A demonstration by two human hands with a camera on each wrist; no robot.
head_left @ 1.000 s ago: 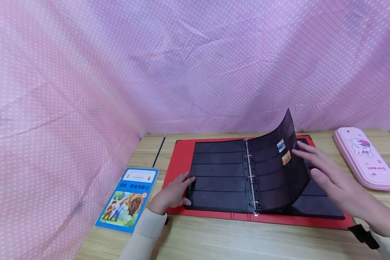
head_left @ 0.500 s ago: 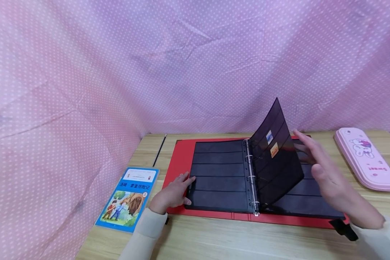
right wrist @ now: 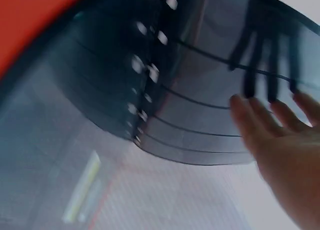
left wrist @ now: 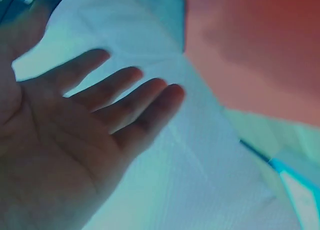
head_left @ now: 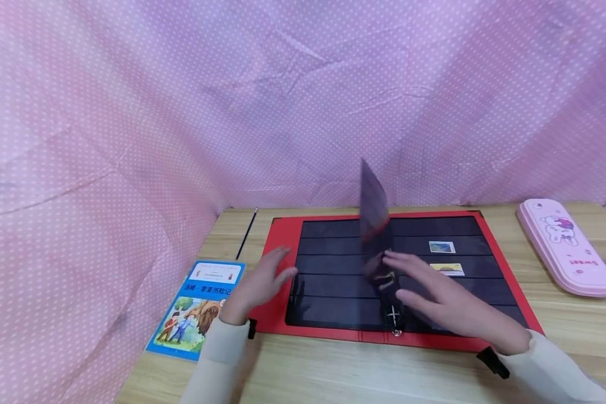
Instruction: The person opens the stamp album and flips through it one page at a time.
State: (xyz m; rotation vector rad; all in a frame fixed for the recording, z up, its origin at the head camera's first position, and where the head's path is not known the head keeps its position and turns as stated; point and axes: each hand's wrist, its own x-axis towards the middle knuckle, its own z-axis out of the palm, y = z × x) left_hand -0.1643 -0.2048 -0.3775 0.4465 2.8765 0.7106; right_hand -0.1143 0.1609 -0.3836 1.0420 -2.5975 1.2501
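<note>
A black page [head_left: 375, 216] stands up from the open red binder [head_left: 278, 238], right hand [head_left: 446, 306] beside it

The right hand's fingers are stretched out, unclenched, and I can't tell whether the tips touch the page; the left hand [head_left: 259, 281] is loose too, fingers apart, by the binder's left edge. The binder lies on the wooden table [head_left: 323, 367] between a blue book [head_left: 192, 317] and a pink pencil case [head_left: 568, 247], two small stamp-like pictures [head_left: 442, 247] on its right side
</note>
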